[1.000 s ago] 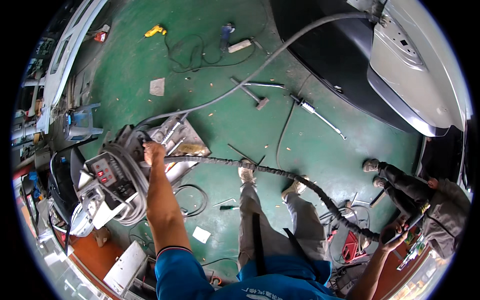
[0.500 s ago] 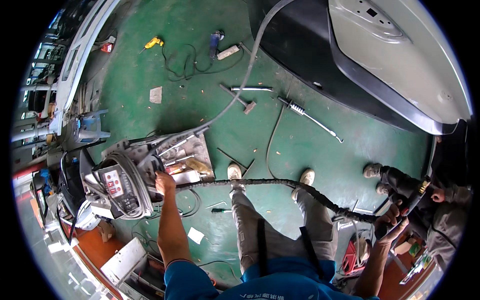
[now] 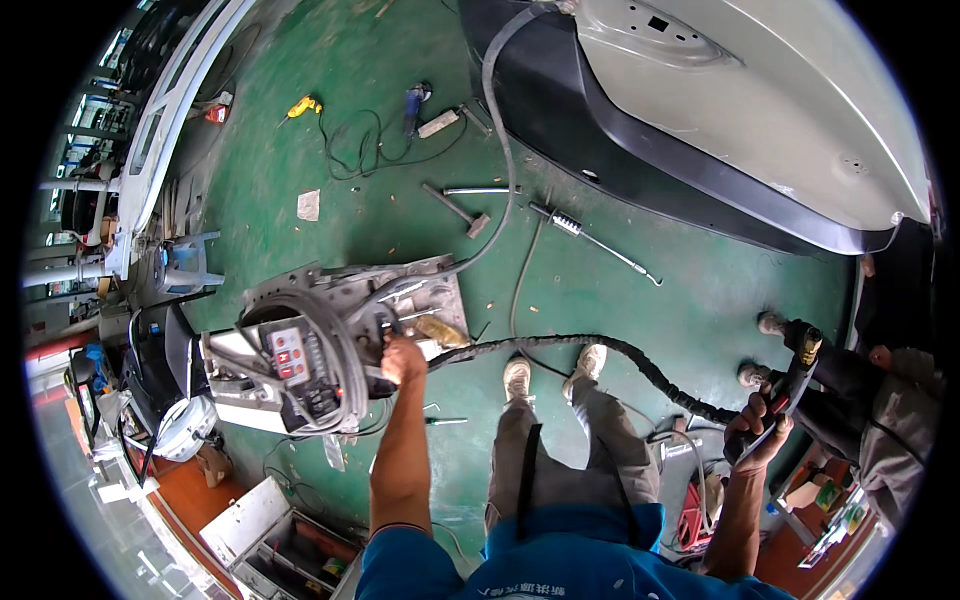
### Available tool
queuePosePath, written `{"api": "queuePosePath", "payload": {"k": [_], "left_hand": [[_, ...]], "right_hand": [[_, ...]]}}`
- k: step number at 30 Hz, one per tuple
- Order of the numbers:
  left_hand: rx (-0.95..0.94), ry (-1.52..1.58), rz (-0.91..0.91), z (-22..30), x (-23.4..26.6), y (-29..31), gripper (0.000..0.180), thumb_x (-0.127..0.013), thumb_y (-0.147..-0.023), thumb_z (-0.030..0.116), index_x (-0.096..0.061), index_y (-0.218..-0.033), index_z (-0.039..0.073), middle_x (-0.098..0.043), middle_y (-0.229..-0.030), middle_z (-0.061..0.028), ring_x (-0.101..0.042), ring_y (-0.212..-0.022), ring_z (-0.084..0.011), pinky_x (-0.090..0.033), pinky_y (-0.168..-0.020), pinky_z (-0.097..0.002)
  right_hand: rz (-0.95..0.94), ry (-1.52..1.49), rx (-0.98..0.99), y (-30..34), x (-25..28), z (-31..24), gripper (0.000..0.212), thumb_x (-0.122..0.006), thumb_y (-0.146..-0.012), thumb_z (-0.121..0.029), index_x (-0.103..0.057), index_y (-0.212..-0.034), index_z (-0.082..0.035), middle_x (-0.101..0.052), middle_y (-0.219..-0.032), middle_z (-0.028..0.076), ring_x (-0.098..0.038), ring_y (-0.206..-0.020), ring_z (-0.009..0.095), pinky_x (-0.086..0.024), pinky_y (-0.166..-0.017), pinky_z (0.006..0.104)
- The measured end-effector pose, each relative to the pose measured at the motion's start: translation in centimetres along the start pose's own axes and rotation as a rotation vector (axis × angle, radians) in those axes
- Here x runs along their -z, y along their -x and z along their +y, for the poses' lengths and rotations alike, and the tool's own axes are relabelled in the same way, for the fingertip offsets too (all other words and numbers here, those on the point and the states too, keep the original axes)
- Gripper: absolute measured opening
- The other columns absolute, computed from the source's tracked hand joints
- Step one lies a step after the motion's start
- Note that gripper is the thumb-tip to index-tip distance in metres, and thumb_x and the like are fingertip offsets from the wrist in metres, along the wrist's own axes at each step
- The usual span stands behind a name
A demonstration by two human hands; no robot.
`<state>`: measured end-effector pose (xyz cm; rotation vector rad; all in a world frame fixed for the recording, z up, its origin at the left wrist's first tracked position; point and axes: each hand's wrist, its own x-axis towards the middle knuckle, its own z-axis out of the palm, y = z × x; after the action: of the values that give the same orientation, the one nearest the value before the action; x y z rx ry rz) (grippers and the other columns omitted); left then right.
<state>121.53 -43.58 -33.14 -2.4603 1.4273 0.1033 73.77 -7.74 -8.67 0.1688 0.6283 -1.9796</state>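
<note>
My left hand point(image 3: 404, 362) is closed around a dark handle point(image 3: 385, 328) on the side of a wheeled-looking welding machine point(image 3: 290, 358) with a control panel, red displays and coiled cables over it. In my right hand point(image 3: 757, 437) is a welding gun point(image 3: 792, 388) with a black body, red trigger and brass-coloured tip pointing up and away. A black sleeved cable point(image 3: 610, 345) runs in an arc from the machine to the gun. Behind the panel, a metal tray point(image 3: 450, 290) on the machine carries rods and a yellowish brush-like piece.
A car body panel point(image 3: 720, 120) with black trim spans the far right. On the green floor lie a hammer point(image 3: 460, 213), a slide hammer point(image 3: 595, 242), a yellow drill point(image 3: 303, 107) and a blue grinder point(image 3: 413, 108). Another person's legs point(image 3: 790, 362) are at right. An open toolbox point(image 3: 245, 515) sits lower left.
The machine has shifted right with my left hand on it. My feet are closer together and farther from it. The gun has swung more upright in my right hand.
</note>
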Motion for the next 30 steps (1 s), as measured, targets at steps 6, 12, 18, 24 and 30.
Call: {"api": "queuePosePath", "payload": {"k": [6,12,18,24,30], "left_hand": [[-0.348,0.167,-0.234,5.7,2.4,7.1,0.049,-0.066,-0.083,0.022,-0.044,-0.12,-0.001,-0.062,-0.116,-0.0181,-0.07,-0.085,-0.0325,-0.059,-0.066,-0.0436],[-0.952,0.802,-0.037,-2.9,11.6,12.9,0.047,-0.061,-0.091,0.017,-0.047,-0.133,0.002,-0.058,-0.117,-0.0245,-0.062,-0.099,-0.0436,-0.054,-0.084,-0.0491],[-0.603,0.959,0.316,-17.1,20.8,9.6,0.024,-0.067,-0.091,0.013,-0.065,-0.113,0.003,-0.067,-0.096,-0.0157,-0.066,-0.086,-0.0344,-0.053,-0.075,-0.0441],[-0.376,0.643,0.442,-22.4,23.4,0.4,0.049,-0.075,-0.082,0.031,-0.062,-0.115,-0.003,-0.059,-0.116,-0.023,-0.057,-0.107,-0.0418,-0.048,-0.093,-0.0496],[-0.31,0.485,0.391,-20.1,23.5,-0.9,0.057,-0.078,-0.076,0.043,-0.067,-0.112,0.001,-0.059,-0.117,-0.0197,-0.053,-0.115,-0.0382,-0.046,-0.098,-0.0464]], "right_hand": [[-0.052,0.117,0.088,4.1,-2.9,2.4,0.054,-0.067,-0.09,-0.023,-0.047,-0.136,-0.003,-0.045,-0.094,0.001,-0.047,-0.07,0.009,-0.049,-0.074,0.0279],[-0.176,0.079,0.03,6.0,-7.6,6.5,0.059,-0.07,-0.089,-0.021,-0.045,-0.137,-0.001,-0.051,-0.103,0.005,-0.052,-0.078,0.012,-0.051,-0.081,0.0297],[-0.214,0.114,0.046,8.2,-10.0,7.9,0.059,-0.07,-0.089,-0.023,-0.045,-0.137,0.0,-0.053,-0.103,0.006,-0.053,-0.078,0.013,-0.052,-0.08,0.0306],[-0.191,0.066,0.057,8.7,-10.5,9.6,0.056,-0.068,-0.089,-0.026,-0.047,-0.134,0.0,-0.057,-0.102,0.007,-0.056,-0.078,0.014,-0.054,-0.079,0.0315],[-0.207,0.049,0.083,9.7,-10.5,10.1,0.052,-0.068,-0.089,-0.025,-0.051,-0.129,0.001,-0.059,-0.1,0.008,-0.059,-0.078,0.014,-0.055,-0.08,0.0318]]}}
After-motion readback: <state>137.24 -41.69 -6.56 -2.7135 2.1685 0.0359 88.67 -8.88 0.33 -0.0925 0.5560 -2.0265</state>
